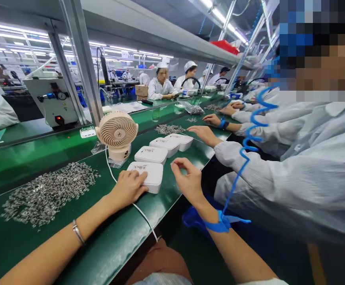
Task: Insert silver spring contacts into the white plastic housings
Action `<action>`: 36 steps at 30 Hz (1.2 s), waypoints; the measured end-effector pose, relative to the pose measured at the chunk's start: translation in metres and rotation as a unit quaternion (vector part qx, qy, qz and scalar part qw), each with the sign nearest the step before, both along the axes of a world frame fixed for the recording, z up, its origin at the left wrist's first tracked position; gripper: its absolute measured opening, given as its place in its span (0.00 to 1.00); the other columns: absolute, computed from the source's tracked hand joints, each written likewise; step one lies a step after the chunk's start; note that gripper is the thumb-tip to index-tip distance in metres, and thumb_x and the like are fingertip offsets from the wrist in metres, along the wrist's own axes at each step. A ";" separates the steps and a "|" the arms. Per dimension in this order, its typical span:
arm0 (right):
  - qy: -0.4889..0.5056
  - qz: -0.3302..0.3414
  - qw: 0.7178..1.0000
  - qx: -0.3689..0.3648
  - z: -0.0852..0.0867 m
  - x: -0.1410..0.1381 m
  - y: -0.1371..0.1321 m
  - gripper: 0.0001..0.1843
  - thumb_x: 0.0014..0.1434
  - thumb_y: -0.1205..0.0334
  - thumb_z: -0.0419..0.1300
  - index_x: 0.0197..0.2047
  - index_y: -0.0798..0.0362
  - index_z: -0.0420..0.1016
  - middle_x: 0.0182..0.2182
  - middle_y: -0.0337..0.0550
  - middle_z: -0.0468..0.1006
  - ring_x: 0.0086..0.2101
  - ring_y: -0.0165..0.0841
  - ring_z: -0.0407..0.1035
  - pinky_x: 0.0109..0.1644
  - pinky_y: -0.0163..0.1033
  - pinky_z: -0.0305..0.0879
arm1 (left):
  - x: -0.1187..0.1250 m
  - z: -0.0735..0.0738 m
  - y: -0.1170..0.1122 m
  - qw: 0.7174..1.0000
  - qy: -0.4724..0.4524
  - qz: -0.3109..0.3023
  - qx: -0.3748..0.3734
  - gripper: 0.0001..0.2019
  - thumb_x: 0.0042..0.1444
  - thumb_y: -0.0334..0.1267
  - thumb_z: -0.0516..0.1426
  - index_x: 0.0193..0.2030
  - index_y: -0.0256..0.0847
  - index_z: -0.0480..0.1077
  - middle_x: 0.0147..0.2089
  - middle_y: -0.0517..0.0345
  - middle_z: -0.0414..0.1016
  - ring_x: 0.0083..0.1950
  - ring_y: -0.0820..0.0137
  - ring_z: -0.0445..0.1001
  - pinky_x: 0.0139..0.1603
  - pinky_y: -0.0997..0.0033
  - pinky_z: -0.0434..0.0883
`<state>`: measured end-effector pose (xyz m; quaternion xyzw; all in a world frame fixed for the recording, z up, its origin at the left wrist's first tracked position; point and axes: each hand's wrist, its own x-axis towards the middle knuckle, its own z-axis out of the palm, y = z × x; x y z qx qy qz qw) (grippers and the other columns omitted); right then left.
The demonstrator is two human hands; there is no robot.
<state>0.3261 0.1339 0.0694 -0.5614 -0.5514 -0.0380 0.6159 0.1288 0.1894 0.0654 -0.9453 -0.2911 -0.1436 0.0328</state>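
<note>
R forearm (pixel 234 249), R hand (pixel 189 180) pinched tog., contents unclear, L hand (pixel 127 187) half-open atop white box (pixel 152 178)

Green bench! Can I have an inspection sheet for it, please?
Surface: shiny green bench.
Job's things: four white boxes with writing on top; heap of small metal parts.
Clutter: beige fan by the boxes.
Hands: left hand on nearest white box; right hand raised beside it, can't tell if holding anything.
Cables: white cable from the fan, passing under the left hand; blue coiled cord to right wristband.
Surroundings: co-workers in white, across and right.
</note>
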 end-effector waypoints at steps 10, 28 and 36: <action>0.141 0.028 0.990 0.007 0.013 0.004 -0.019 0.05 0.49 0.61 0.62 0.30 0.54 0.74 0.26 0.39 0.74 0.26 0.28 0.65 0.32 0.35 0.64 | 0.060 0.010 -0.031 0.992 0.013 0.003 0.124 0.13 0.60 0.39 0.48 0.44 0.32 0.66 0.37 0.45 0.69 0.39 0.60 0.69 0.38 0.62 0.64; -0.003 0.453 0.871 -0.193 -0.005 -0.091 -0.089 0.11 0.57 0.75 0.56 0.37 0.49 0.72 0.31 0.40 0.73 0.33 0.30 0.68 0.34 0.35 0.65 | -0.083 -0.002 -0.177 0.969 -0.054 0.224 0.091 0.20 0.58 0.32 0.52 0.57 0.32 0.59 0.49 0.40 0.69 0.48 0.57 0.69 0.39 0.62 0.65; 0.154 0.473 0.811 -0.308 0.003 -0.100 -0.093 0.07 0.56 0.69 0.58 0.35 0.48 0.75 0.37 0.42 0.78 0.39 0.33 0.73 0.39 0.38 0.72 | -0.108 0.008 -0.185 0.937 -0.148 0.312 -0.052 0.15 0.61 0.33 0.45 0.53 0.36 0.63 0.55 0.38 0.61 0.53 0.57 0.64 0.45 0.57 0.68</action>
